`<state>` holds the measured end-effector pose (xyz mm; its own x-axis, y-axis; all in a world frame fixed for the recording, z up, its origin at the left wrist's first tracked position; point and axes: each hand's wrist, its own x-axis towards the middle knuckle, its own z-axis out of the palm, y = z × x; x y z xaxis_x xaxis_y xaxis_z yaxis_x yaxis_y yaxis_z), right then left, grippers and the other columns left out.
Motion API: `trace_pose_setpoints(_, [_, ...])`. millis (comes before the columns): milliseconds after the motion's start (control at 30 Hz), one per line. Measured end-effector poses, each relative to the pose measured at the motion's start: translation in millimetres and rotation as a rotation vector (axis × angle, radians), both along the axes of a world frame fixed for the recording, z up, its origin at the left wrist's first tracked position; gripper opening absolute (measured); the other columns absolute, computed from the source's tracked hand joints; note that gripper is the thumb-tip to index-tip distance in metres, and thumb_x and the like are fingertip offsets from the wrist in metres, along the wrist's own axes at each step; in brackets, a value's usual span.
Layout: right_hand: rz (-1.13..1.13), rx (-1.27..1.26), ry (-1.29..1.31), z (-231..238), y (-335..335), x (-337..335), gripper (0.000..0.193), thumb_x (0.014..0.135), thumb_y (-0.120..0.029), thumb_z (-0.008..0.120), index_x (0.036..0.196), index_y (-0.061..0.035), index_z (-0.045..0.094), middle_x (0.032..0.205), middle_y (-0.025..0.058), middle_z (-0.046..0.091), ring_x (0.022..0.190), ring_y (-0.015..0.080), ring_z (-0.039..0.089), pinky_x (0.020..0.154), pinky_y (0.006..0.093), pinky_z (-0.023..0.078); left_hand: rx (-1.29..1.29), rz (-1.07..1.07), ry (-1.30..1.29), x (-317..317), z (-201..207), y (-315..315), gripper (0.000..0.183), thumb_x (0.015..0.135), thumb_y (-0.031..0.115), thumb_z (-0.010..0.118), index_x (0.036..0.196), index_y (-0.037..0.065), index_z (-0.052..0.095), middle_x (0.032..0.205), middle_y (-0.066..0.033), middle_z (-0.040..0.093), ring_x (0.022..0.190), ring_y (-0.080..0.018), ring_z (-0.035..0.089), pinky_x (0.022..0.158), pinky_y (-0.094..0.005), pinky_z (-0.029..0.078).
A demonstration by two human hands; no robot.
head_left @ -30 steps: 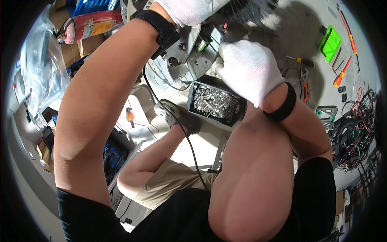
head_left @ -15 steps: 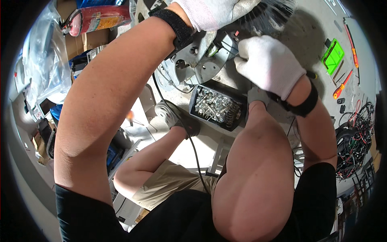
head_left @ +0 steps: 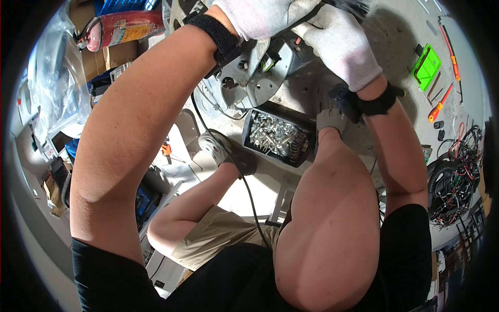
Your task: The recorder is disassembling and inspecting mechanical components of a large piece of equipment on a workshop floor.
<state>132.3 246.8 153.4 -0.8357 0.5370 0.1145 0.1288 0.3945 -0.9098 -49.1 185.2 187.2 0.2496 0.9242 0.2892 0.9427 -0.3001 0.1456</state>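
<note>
My left hand, in a white work glove, reaches over the top of a grey metal assembly with round, holed plates. Its fingers curl at the picture's upper edge, and what they grip is hidden. Beside it, my right hand, also gloved, is closed with its fingertips bent toward the dark upper part of the assembly. I cannot make out what it holds. Behind both hands shows a dark, bristly bundle. Below the assembly stands a black bin heaped with shiny metal screws and bolts.
To the right lie a green case, a red-and-orange screwdriver and a tangle of wires. A red fire extinguisher and clear plastic bag are at left. A black cable hangs between my legs.
My right hand has moved up and slightly left, closer to my left hand. My left hand has shifted slightly left. Less of the bristly bundle shows now.
</note>
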Motion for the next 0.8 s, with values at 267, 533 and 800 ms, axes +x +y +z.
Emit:
trace_pose_setpoints(267, [-0.091, -0.357, -0.015, -22, -11, -13, 0.016, 0.094, 0.001, 0.059, 0.106, 0.0022, 0.069, 0.096, 0.0101, 0.074, 0.090, 0.0180, 0.069, 0.082, 0.0305, 0.054, -0.002, 0.004, -0.005, 2, 3, 0, 0.021, 0.092, 0.023, 0.062, 0.084, 0.007, 0.074, 0.083, -0.0127, 0.067, 0.087, -0.0334, 0.060, 0.080, -0.0464, 0.046])
trace_pose_setpoints(533, [-0.161, -0.395, 0.135, -16, -15, 18, 0.016, 0.100, -0.013, 0.061, 0.105, -0.0014, 0.071, 0.091, 0.0094, 0.072, 0.079, 0.0173, 0.068, 0.072, 0.0332, 0.054, 0.000, 0.024, -0.016, 2, 3, 0, 0.023, 0.093, 0.024, 0.062, 0.082, 0.007, 0.073, 0.085, -0.0132, 0.067, 0.085, -0.0338, 0.059, 0.080, -0.0467, 0.046])
trace_pose_setpoints(800, [0.032, -0.450, 0.013, -85, 1, 45, 0.016, 0.105, -0.021, 0.059, 0.112, -0.0066, 0.062, 0.092, 0.0029, 0.064, 0.086, 0.0141, 0.063, 0.079, 0.0296, 0.052, 0.030, 0.020, -0.038, 4, 3, -1, 0.020, 0.091, 0.022, 0.065, 0.082, 0.005, 0.072, 0.084, -0.0142, 0.066, 0.085, -0.0352, 0.059, 0.077, -0.0473, 0.046])
